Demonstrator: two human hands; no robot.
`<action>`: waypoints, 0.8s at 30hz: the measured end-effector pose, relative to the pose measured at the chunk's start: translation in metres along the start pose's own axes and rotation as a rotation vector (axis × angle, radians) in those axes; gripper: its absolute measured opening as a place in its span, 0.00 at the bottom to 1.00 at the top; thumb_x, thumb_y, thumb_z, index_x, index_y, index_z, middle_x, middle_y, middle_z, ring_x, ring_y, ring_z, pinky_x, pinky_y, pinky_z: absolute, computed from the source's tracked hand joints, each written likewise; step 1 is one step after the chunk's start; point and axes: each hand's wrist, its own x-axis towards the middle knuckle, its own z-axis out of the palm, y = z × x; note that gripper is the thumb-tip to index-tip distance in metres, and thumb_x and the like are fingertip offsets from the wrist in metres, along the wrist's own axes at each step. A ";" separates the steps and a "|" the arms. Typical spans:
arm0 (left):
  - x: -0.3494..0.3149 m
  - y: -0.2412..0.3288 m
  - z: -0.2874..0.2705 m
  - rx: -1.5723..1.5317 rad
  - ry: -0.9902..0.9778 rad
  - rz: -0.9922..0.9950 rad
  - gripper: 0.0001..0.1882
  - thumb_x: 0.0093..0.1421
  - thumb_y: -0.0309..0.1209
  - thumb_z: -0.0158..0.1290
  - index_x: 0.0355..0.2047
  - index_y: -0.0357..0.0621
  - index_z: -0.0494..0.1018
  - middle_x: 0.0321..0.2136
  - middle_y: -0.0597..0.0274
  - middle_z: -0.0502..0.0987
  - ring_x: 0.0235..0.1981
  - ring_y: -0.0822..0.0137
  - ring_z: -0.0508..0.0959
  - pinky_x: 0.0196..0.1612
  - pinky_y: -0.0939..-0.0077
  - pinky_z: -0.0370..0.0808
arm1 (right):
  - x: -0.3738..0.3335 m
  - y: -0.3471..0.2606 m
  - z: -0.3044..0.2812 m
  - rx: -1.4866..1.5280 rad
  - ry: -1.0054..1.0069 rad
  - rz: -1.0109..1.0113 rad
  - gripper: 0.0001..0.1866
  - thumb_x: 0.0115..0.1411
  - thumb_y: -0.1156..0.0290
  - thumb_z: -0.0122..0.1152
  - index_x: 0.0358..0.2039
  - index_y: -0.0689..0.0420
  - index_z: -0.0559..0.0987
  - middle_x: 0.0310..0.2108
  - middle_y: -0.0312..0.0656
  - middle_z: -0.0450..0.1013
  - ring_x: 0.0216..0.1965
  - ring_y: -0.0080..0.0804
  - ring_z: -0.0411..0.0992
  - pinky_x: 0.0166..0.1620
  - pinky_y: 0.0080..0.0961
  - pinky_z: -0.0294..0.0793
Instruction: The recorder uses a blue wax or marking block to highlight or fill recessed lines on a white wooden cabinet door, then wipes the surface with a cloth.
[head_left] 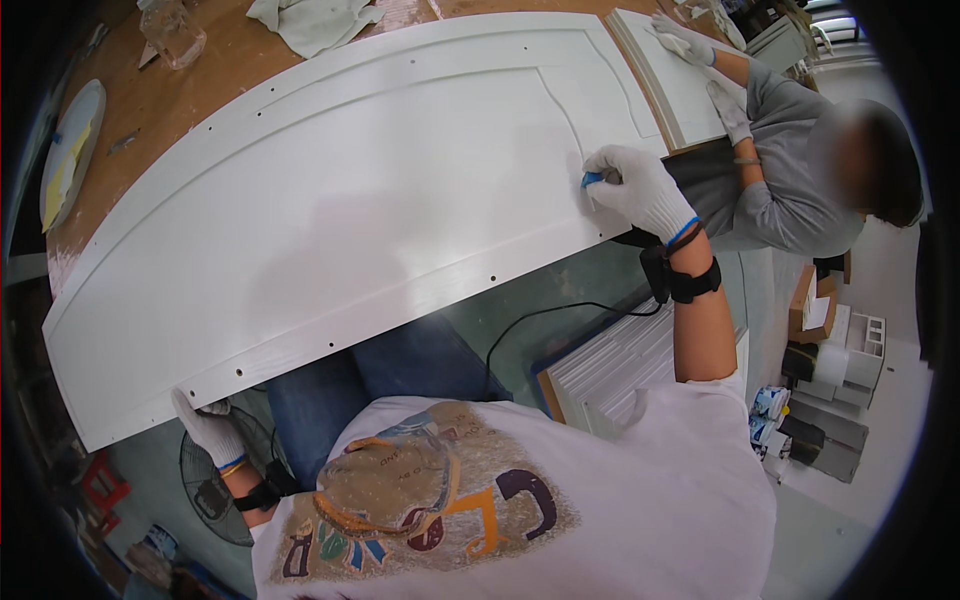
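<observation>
A large white panel (pixel 330 190) with one curved edge, moulded grooves and small dark holes lies across the table in front of me. My right hand (pixel 632 190), in a white knitted glove, is closed round a small blue piece (pixel 591 180) at the panel's right part, beside the inner groove. Most of that piece is hidden by the fingers, so its kind does not show. At the near left edge, my gloved left hand (pixel 208 425) grips the panel's rim, thumb near the top face and fingers partly hidden.
Behind the panel, the brown tabletop (pixel 130 110) bears a clear jar (pixel 172 35), a white cloth (pixel 312 22) and an oval dish (pixel 75 155). Another gloved person (pixel 800 170) works on a white panel at right. Below are a fan (pixel 205 490), stacked white boards (pixel 610 365) and a black cable (pixel 540 315).
</observation>
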 end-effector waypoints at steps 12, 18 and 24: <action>-0.008 0.008 0.018 0.032 0.087 -0.016 0.21 0.69 0.46 0.37 0.19 0.54 0.60 0.11 0.75 0.59 0.12 0.80 0.58 0.18 0.84 0.54 | 0.007 0.004 0.002 -0.001 0.129 -0.091 0.12 0.51 0.75 0.59 0.37 0.63 0.78 0.28 0.42 0.75 0.29 0.28 0.71 0.37 0.22 0.72; -0.007 0.009 0.016 0.067 0.088 -0.007 0.21 0.69 0.46 0.37 0.20 0.54 0.60 0.12 0.75 0.59 0.12 0.79 0.58 0.17 0.84 0.53 | -0.027 -0.005 0.002 0.024 0.020 0.048 0.12 0.48 0.73 0.60 0.34 0.63 0.79 0.26 0.41 0.75 0.27 0.27 0.71 0.36 0.21 0.72; -0.009 0.009 0.025 0.055 0.142 -0.004 0.21 0.68 0.46 0.37 0.20 0.52 0.60 0.11 0.74 0.58 0.11 0.78 0.58 0.16 0.82 0.53 | -0.025 0.002 0.002 0.145 0.088 0.106 0.11 0.50 0.74 0.62 0.35 0.63 0.78 0.25 0.38 0.74 0.28 0.21 0.70 0.36 0.18 0.72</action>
